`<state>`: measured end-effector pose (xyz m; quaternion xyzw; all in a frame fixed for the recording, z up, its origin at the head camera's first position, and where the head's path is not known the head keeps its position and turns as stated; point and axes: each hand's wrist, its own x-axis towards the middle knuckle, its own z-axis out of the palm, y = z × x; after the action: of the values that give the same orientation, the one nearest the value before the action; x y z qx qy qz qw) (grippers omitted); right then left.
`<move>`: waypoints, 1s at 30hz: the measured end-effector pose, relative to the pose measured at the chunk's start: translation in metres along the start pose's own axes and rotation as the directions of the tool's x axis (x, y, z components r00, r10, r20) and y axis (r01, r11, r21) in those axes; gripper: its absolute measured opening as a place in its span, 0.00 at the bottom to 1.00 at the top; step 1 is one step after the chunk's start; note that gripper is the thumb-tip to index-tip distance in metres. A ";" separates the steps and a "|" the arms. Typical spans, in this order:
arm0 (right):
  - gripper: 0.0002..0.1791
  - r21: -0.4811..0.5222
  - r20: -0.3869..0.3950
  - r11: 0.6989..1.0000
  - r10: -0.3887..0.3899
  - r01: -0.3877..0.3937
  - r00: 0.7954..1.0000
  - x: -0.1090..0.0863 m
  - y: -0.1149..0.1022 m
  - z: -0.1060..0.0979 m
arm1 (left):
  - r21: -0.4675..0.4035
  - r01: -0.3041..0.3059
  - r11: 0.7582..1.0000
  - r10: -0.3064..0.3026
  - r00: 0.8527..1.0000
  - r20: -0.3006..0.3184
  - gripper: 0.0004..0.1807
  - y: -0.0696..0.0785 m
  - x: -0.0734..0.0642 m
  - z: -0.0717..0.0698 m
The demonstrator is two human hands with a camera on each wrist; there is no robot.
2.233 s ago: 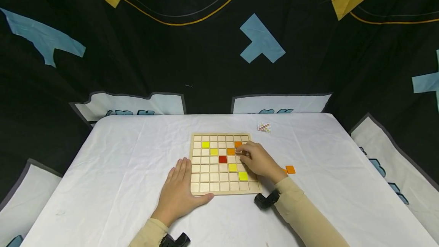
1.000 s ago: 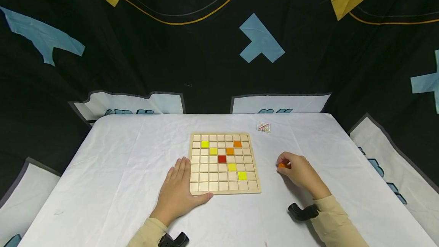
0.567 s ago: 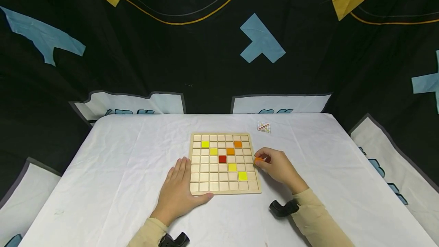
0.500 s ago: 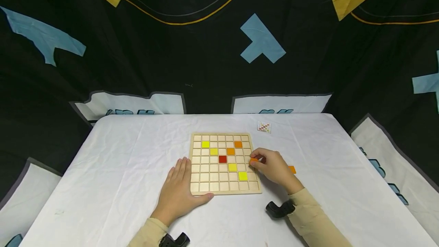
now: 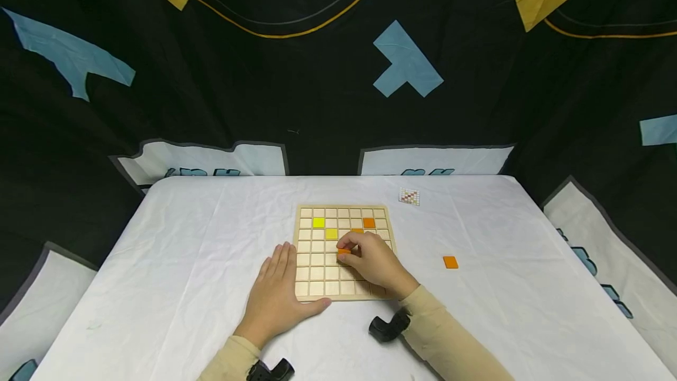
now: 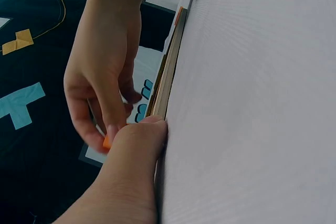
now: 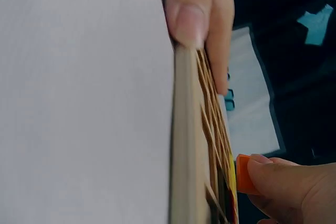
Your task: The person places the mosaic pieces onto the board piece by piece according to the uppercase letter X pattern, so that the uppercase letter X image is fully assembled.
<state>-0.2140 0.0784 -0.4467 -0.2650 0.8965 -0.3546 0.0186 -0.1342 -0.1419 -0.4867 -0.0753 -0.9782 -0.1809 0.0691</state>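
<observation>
A square wooden grid board (image 5: 316, 288) lies on the white-covered table. My left hand (image 5: 274, 298) rests flat along its left side, fingers straight, thumb at the near edge. Between thumb and fingers my right hand (image 5: 376, 263) pinches an orange square tile (image 5: 344, 251) over the middle of the board. In the right wrist view that orange tile (image 7: 244, 174) is held just off the board's surface. Two yellow tiles (image 5: 318, 222) and an orange tile (image 5: 368, 223) show in upper cells; another orange one (image 5: 357, 230) is partly covered. My right hand hides the red tile and the lower yellow ones.
One loose orange tile (image 5: 451, 262) lies on the table right of the board. A small card with a coloured grid pattern (image 5: 409, 196) sits beyond the board's far right corner. Black patterned cloth (image 5: 317, 93) hangs behind the table.
My right hand left the board, picked up an orange tile from the right, and carried it left over the board's middle. My left hand stays in place.
</observation>
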 end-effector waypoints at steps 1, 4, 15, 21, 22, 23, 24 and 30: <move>0.06 -0.006 0.004 1.000 -0.010 0.010 1.000 0.002 -0.001 0.002 | -0.001 0.000 1.000 0.000 1.000 0.003 0.73 0.000 0.000 0.000; 0.05 -0.037 0.014 0.999 -0.025 0.025 1.000 0.005 -0.004 0.009 | 0.002 -0.001 1.000 0.001 1.000 0.009 0.73 0.000 0.000 0.000; 0.06 -0.152 0.003 0.987 -0.048 0.048 0.999 0.011 -0.009 0.019 | 0.007 -0.001 1.000 0.001 1.000 0.008 0.73 -0.001 0.001 -0.002; 0.09 -0.225 0.000 0.973 -0.051 0.050 0.999 0.009 -0.010 0.020 | 0.010 -0.004 1.000 0.004 1.000 0.008 0.72 -0.001 0.001 -0.001; 0.09 -0.232 0.003 0.971 -0.055 0.054 0.998 0.008 -0.010 0.020 | 0.010 -0.004 1.000 0.004 1.000 0.007 0.72 -0.001 0.001 0.000; 0.09 -0.240 0.007 0.969 -0.060 0.060 0.998 0.007 -0.010 0.019 | 0.010 -0.003 1.000 0.002 1.000 0.007 0.72 -0.001 0.000 0.000; 0.09 -0.249 0.013 0.966 -0.067 0.068 0.998 0.007 -0.010 0.019 | 0.009 -0.001 1.000 0.001 1.000 0.005 0.72 -0.001 0.000 0.000; 0.09 -0.223 0.047 0.971 -0.080 0.088 0.996 -0.002 -0.008 0.009 | 0.002 0.005 1.000 -0.005 1.000 0.002 0.73 -0.001 0.000 0.001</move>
<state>-0.2071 0.0689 -0.4487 -0.3096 0.9184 -0.2462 -0.0097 -0.1340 -0.1424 -0.4880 -0.0732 -0.9786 -0.1799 0.0678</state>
